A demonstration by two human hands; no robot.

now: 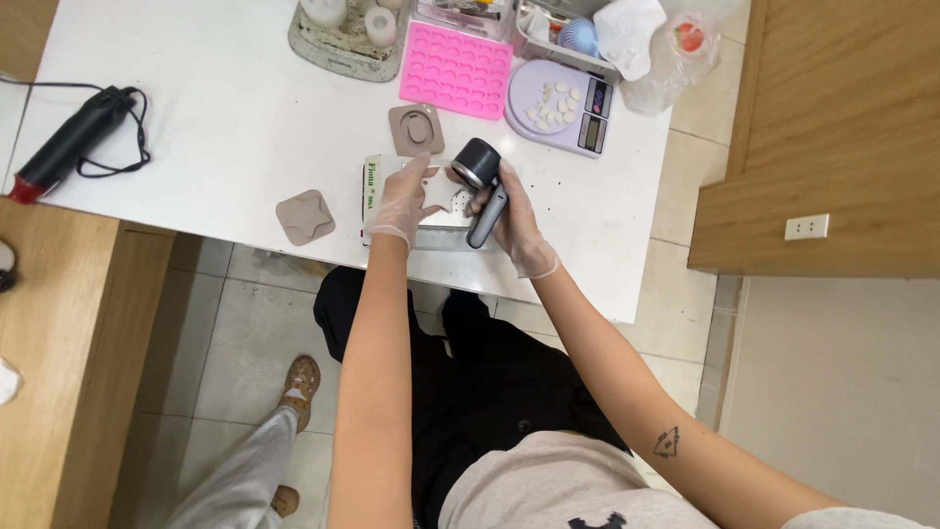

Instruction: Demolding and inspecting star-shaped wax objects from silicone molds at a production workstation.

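— What have you got in your hands?

— My right hand (519, 220) is wrapped around the handle of a dark handheld tool (482, 186) with a round head, aimed down at the piece. My left hand (406, 201), gloved like the other, pinches a small white star-shaped casting (438, 192) over a flat white box (392, 206) near the front edge of the desk (235, 127).

— How does the casting handle?

— I judge it light, stiff and brittle, with thin points that could chip. Best held by the edges between fingertips, not squeezed across the arms. The gloves may be a bit slick.

— And beyond that?

— Two tan moulds, a star-shaped one (305, 216) to the left and an oval one (416, 129) just past the box. Farther back, a pink silicone mould tray (456, 69) and a lilac kitchen scale (560, 106) with small white pieces on it. A black heat gun (69, 142) lies far left.
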